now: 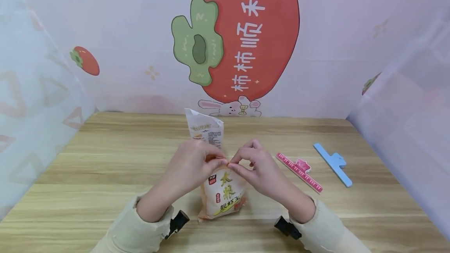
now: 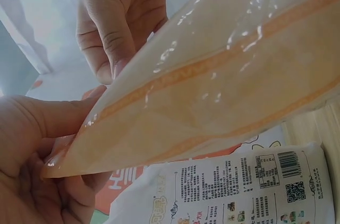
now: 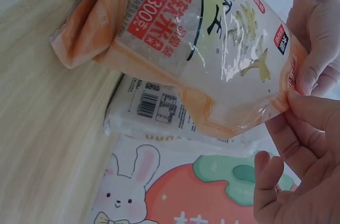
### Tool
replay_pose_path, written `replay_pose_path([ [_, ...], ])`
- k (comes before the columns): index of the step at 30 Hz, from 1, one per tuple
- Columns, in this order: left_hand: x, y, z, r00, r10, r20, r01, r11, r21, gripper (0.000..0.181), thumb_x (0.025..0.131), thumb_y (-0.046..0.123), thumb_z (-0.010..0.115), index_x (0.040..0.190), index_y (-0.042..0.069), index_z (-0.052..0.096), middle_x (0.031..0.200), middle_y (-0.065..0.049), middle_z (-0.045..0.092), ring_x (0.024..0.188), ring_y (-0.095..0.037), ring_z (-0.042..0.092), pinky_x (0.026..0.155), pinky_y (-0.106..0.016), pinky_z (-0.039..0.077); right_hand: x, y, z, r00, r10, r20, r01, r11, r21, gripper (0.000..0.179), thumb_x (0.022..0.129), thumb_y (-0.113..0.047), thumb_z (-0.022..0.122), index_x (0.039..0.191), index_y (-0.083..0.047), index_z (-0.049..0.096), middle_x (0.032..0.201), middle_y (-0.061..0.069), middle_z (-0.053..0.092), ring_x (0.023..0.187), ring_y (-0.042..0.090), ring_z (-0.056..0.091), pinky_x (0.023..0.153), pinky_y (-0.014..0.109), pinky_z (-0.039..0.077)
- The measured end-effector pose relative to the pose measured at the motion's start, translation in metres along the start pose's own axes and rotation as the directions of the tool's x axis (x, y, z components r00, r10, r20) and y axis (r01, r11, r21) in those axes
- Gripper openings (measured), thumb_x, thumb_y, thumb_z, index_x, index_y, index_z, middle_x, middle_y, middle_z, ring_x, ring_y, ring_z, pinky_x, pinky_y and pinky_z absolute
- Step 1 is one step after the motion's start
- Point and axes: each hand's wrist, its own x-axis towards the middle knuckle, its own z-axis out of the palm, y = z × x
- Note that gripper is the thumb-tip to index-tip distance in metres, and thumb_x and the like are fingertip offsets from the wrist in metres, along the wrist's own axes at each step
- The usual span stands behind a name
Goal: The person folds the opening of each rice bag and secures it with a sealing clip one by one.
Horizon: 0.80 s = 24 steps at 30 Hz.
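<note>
A small rice bag (image 1: 225,194), clear plastic with orange edging and gold characters, stands upright on the table in front of me. My left hand (image 1: 195,167) pinches its top edge between thumb and fingers. Close beside it, my right hand (image 1: 258,169) pinches the same top edge, the two thumbs nearly meeting in the head view. The left wrist view shows the bag's side (image 2: 212,86) narrowing to the corner in the left fingers. In the right wrist view the front print (image 3: 228,38) is visible. Behind stands a white printed bag (image 1: 205,128), partly hidden by the left hand.
On the right of the wooden table (image 1: 105,159) lie a pink bag clip (image 1: 299,171) and a light blue bag clip (image 1: 334,164). A printed cloth backdrop (image 1: 133,30) with a large red persimmon closes off the back, and pale cloth hangs along both sides.
</note>
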Motion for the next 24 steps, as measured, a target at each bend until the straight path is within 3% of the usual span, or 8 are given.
replay_pose_path([
  [6,-0.001,0.000,0.000,0.999,0.017,-0.032,-0.017,1.000,0.020,0.004,0.081,0.018,0.082,0.080,0.014,0.079,0.076,0.005,0.073,0.069,-0.007,0.060,0.054,-0.017,0.045,-0.002,0.001,0.000,1.000,-0.004,-0.009,0.003,0.999,-0.032,0.009,0.084,-0.014,0.080,0.080,-0.017,0.072,0.085,-0.004,0.058,0.090,0.011,0.046,0.066,0.025,0.045],
  [12,-0.001,-0.001,0.000,1.000,0.006,-0.023,-0.006,1.000,0.006,0.004,0.082,0.017,0.082,0.079,0.016,0.080,0.078,0.004,0.074,0.072,-0.007,0.063,0.055,-0.016,0.046,-0.006,0.007,0.000,1.000,-0.021,-0.002,0.021,0.998,-0.052,0.010,0.083,-0.013,0.080,0.079,-0.017,0.072,0.082,-0.006,0.057,0.090,0.011,0.045,0.066,0.026,0.045],
  [24,-0.001,0.001,0.000,1.000,-0.024,-0.005,0.024,1.000,-0.004,0.004,0.080,0.016,0.083,0.081,0.013,0.080,0.078,0.004,0.074,0.072,-0.008,0.060,0.054,-0.017,0.046,-0.016,0.016,-0.003,1.000,0.028,0.000,-0.028,0.998,-0.057,0.013,0.083,-0.012,0.080,0.077,-0.019,0.071,0.080,-0.008,0.057,0.090,0.011,0.041,0.067,0.023,0.042],
])
